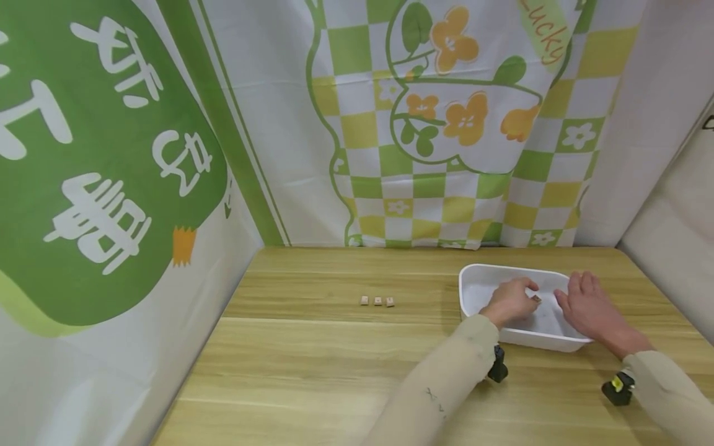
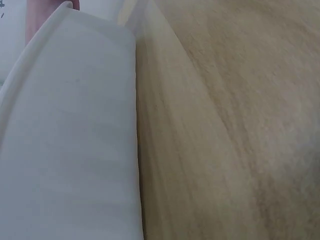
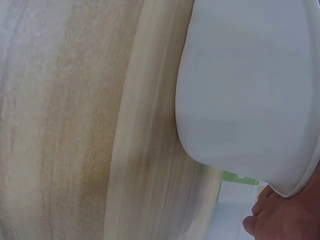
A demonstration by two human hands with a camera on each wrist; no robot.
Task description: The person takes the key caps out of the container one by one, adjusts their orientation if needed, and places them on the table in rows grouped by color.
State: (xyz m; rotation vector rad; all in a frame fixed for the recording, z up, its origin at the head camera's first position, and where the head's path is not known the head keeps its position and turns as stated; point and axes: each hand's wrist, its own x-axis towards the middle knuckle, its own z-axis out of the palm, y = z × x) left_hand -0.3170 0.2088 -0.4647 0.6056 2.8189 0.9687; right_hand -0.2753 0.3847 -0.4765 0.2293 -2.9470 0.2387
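Note:
In the head view my left hand reaches into the white plastic tub. Its thumb and fingers pinch a small brownish block, too small to make out clearly. My right hand grips the tub's right end, thumb inside and the other fingers over the rim. From the right wrist, that hand shows at the corner of the rim, fingertips outside the wall. Three small pale blocks, with faint marks on some, lie in a short row on the table, left of the tub.
The wood-grain table stretches left and in front of the tub. Behind it hangs a printed green, yellow and white curtain. A green and white cloth covers the left side, and a pale wall stands at the right.

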